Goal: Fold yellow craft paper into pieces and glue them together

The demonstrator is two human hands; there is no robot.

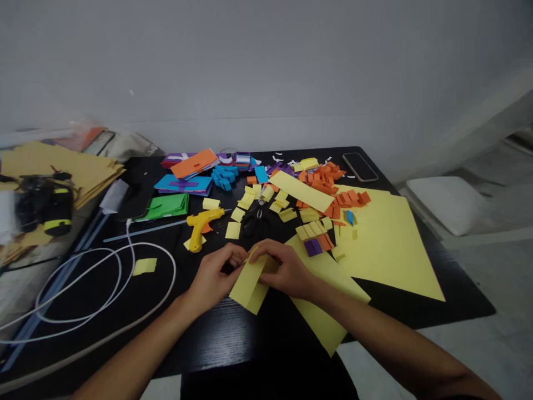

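A folded strip of yellow paper (245, 284) is held between my two hands over the front of the black table. My left hand (216, 272) pinches its left side near the top, fingertips partly hidden. My right hand (287, 269) grips the upper right part, fingers curled over the fold. Just beyond my hands lie black-handled scissors (255, 222) and a yellow glue gun (200, 226). Small folded yellow paper pieces (249, 195) are scattered around the scissors. A larger yellow sheet (320, 311) lies under my right forearm.
Big yellow sheets (387, 244) cover the right side, with orange folded pieces (325, 178) and a phone (360, 166) behind. Blue (183, 184) and green paper stacks (169, 206) sit at the back left. A white cable (175, 272) loops across the left. The wall (266, 78) stands behind.
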